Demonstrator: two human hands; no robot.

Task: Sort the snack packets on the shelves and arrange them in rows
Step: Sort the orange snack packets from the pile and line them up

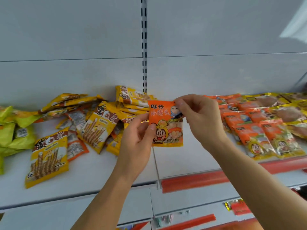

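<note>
While held upright above the white shelf [93, 176], one orange snack packet [166, 123] is gripped by both hands: its left edge is pinched between thumb and fingers of the left hand [136, 143], and its upper right corner is pinched by the fingertips of the right hand [197, 118]. The packet is kept clear of the shelf surface, in front of the slotted upright [144, 47] that divides the grey back panel [66, 39].

Left section: a loose heap of yellow wafer-roll packets [99, 123] is piled against the back panel, with one yellow packet [48, 156] lying apart nearer the front edge. Orange-backed packets [76, 146] are mixed into the heap (printed side down). Green packets [11, 133] are bunched at the far left.

Right section: orange packets of the same print [265, 136] are laid flat in overlapping rows, reaching the front lip. Behind them, gold-edged packets [282, 112] are lined up towards the back panel.

Red price strips [194, 181] are fitted along the shelf fronts. On the lower shelf [191, 203], a small red and yellow packet [237, 206] is seen, blurred.
</note>
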